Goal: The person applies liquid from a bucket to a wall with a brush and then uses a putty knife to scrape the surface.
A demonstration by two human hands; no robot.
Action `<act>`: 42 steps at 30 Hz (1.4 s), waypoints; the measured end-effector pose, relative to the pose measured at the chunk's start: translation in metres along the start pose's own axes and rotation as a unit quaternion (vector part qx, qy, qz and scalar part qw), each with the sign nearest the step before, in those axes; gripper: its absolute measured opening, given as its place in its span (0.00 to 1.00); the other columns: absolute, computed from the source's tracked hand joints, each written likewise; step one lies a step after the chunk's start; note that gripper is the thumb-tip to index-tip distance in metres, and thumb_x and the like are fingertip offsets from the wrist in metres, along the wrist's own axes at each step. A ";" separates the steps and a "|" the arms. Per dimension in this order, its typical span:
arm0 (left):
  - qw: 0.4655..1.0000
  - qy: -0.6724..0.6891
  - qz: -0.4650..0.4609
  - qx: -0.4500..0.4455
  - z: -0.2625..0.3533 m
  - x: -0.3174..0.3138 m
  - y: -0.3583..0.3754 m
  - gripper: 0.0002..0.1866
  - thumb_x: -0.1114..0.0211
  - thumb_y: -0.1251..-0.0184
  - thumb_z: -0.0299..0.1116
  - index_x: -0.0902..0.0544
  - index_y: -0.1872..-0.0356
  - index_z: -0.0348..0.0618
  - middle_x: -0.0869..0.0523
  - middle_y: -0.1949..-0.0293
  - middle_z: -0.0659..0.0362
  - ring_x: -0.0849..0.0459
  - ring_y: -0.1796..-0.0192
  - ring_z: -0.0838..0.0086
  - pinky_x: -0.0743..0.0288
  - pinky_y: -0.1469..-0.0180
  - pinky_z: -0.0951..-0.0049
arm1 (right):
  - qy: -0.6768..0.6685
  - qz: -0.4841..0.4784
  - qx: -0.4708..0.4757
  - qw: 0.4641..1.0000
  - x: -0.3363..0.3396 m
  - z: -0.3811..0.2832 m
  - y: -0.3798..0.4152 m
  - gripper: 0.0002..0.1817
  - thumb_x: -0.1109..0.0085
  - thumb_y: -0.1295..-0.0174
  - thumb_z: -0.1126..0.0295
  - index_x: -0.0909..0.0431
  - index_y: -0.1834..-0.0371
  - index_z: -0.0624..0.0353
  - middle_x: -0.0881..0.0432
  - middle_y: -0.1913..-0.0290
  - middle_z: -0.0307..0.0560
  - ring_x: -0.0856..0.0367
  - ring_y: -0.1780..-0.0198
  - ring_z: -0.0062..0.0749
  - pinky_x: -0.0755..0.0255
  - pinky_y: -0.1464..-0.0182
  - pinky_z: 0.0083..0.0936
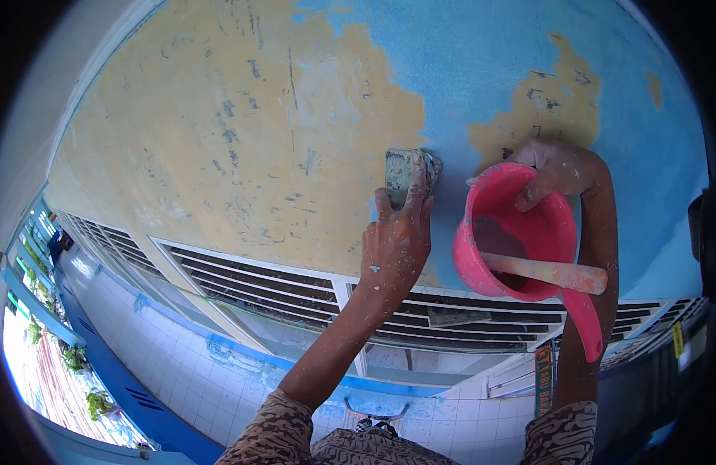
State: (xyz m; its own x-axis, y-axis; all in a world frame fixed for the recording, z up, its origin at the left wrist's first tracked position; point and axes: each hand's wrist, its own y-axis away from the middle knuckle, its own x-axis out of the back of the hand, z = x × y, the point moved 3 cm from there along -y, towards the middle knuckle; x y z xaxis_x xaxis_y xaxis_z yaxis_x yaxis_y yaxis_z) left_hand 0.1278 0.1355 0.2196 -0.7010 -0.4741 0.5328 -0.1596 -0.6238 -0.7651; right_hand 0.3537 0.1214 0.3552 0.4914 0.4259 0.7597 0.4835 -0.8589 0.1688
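My left hand (395,246) presses a flat grey block (397,172), smeared with paint or putty, against the wall (319,139). Its fingers lie over the block, which sits near the border between yellow-beige and blue paint. To the right, my right hand (558,169) grips the rim of a pink dipper (550,225), thumb inside. Some greyish stuff shows in the dipper, whose long handle points down. A paint-stained stick-like handle (545,273) leans out over the rim; its other end is hidden inside. Both hands carry pale specks.
White louvred vents (257,280) run below the painted surface, with a small flat piece (459,317) lying on the slats. A tiled floor (164,333) and blue railing (118,372) extend at left, with potted plants (99,401) beyond. A lettered sign (544,380) stands low right.
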 end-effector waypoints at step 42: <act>0.998 0.012 -0.060 0.013 0.009 0.012 -0.010 0.32 0.44 0.21 0.39 0.43 0.20 0.61 0.24 0.52 0.27 0.15 0.68 0.34 0.18 0.70 0.46 | -0.026 -0.003 0.048 0.999 -0.001 0.008 -0.006 0.16 0.30 0.54 0.79 0.13 0.58 0.68 0.11 0.65 0.43 0.15 0.65 0.23 0.21 0.60 0.24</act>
State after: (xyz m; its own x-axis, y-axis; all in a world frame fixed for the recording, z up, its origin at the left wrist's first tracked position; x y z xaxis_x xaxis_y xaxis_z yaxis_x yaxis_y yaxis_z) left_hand 0.1272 0.1304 0.2366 -0.6952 -0.3799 0.6102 -0.2254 -0.6909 -0.6869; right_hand 0.3561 0.1279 0.3481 0.5239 0.4479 0.7245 0.5522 -0.8262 0.1114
